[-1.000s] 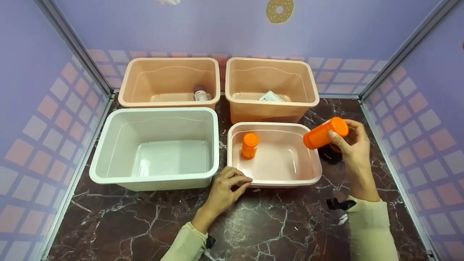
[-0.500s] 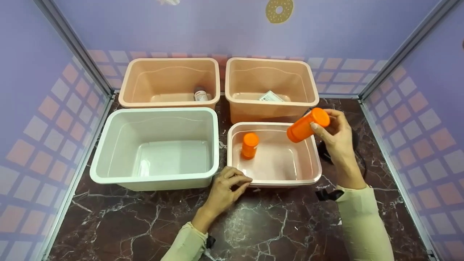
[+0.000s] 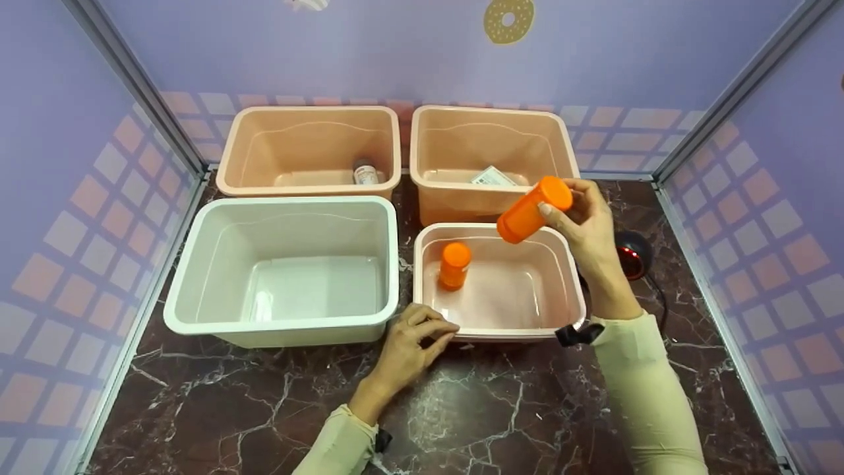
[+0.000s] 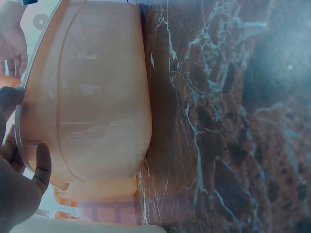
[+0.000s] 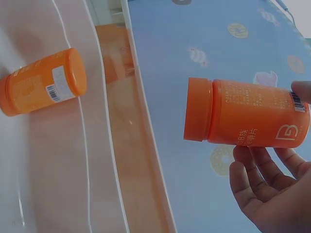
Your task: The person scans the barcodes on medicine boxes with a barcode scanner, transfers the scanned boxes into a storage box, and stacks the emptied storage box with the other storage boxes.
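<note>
In the head view, the right hand (image 3: 589,227) grasps an orange bottle (image 3: 527,214), which is tilted at that hand's nine o'clock, its cap (image 5: 198,109) toward eight, overlapping the far rim of a pale pink tub (image 3: 501,297). From the left hand (image 3: 410,340), which pinches the tub's near rim, it sits between one and two o'clock. The tub is glossy, round-cornered plastic, the tabletop (image 3: 297,409) dark and white-veined; the cylindrical bottle bears white print and a barcode (image 5: 298,101)
</note>
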`<state>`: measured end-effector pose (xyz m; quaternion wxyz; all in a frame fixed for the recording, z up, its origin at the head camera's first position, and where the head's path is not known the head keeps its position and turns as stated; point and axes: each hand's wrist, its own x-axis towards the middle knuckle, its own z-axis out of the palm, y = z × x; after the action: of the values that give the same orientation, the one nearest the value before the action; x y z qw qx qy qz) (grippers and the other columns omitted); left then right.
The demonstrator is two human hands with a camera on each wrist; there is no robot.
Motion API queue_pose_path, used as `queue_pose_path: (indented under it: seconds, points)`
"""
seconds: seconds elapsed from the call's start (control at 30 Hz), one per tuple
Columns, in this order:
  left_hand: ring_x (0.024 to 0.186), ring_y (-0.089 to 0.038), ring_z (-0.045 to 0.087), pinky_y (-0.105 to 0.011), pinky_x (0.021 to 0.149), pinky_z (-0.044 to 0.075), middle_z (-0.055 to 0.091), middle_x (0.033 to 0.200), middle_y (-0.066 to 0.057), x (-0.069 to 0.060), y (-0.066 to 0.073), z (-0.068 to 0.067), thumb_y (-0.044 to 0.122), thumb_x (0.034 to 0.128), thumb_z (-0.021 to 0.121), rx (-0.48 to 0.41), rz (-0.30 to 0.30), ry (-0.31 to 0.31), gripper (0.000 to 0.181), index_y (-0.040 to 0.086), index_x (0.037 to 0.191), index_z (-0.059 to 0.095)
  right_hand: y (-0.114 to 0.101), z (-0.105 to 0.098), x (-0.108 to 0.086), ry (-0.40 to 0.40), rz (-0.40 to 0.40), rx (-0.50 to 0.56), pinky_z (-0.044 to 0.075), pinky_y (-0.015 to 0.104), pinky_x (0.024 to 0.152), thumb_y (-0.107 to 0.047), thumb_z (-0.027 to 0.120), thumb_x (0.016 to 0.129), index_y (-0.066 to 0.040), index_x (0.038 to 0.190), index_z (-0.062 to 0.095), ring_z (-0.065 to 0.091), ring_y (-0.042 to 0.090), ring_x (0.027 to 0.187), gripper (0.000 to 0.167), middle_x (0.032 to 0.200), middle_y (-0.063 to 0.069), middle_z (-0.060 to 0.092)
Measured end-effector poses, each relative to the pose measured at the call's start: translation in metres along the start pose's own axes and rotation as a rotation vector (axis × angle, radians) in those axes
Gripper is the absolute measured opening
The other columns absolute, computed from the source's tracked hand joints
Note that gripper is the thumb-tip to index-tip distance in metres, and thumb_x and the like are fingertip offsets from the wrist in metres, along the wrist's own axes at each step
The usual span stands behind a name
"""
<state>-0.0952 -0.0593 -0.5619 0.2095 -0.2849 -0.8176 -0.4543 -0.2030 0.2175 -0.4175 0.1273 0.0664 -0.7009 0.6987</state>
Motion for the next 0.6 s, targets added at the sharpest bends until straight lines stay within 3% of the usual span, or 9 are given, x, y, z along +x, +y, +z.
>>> queue_pose_path:
  seconds: [0.2, 0.6]
  points:
    - [0.097, -0.014, 0.059, -0.029, 0.09, 0.047, 0.068, 0.093, 0.004, 0.001, 0.001, -0.001, 0.018, 0.0838, 0.08, -0.005, 0.0, 0.001, 0.014, 0.02, 0.097, 0.079, 0.001, 0.011, 0.012, -0.008, 0.014, -0.085, 0.057, 0.023, 0.077, -0.01, 0.076, 0.084, -0.008, 0.121, 0.058, 0.067, 0.017, 0.095, 0.042, 0.107, 0.006, 0.066]
    - [0.097, -0.015, 0.059, -0.03, 0.089, 0.048, 0.069, 0.093, 0.003, 0.001, 0.001, 0.0, 0.018, 0.085, 0.079, -0.012, -0.01, -0.004, 0.012, 0.02, 0.097, 0.079, 0.002, 0.037, 0.031, -0.047, 0.035, -0.141, 0.056, 0.024, 0.076, -0.018, 0.076, 0.086, -0.003, 0.127, 0.054, 0.065, 0.019, 0.097, 0.048, 0.112, 0.007, 0.064]
